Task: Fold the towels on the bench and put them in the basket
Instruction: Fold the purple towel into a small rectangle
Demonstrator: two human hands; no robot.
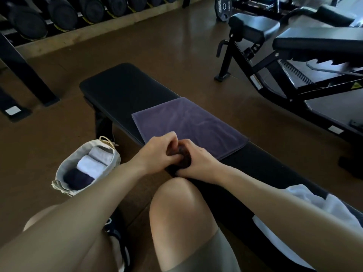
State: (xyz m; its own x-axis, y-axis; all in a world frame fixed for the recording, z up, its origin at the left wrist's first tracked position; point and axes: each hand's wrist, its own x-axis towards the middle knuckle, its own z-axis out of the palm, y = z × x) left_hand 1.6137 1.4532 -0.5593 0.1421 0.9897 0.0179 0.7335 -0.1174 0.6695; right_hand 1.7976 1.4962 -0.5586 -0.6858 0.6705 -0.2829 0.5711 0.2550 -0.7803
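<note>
A purple towel (pixel 188 123) lies flat across the black bench (pixel 125 93). At its near end the towel is rolled into a dark tight roll (pixel 184 158). My left hand (pixel 157 152) and my right hand (pixel 198 163) both grip that roll, fingers curled around it, just above my knee. On the floor to the left of the bench stands a pale fabric basket (pixel 66 169) holding three rolled towels: two light ones (pixel 92 161) and a dark one (pixel 78 178).
A dumbbell rack (pixel 59 14) runs along the far wall. An adjustable black bench with a metal frame (pixel 294 55) stands to the right. White cloth (pixel 306 197) lies on the bench near my right side. Brown floor surrounds the bench.
</note>
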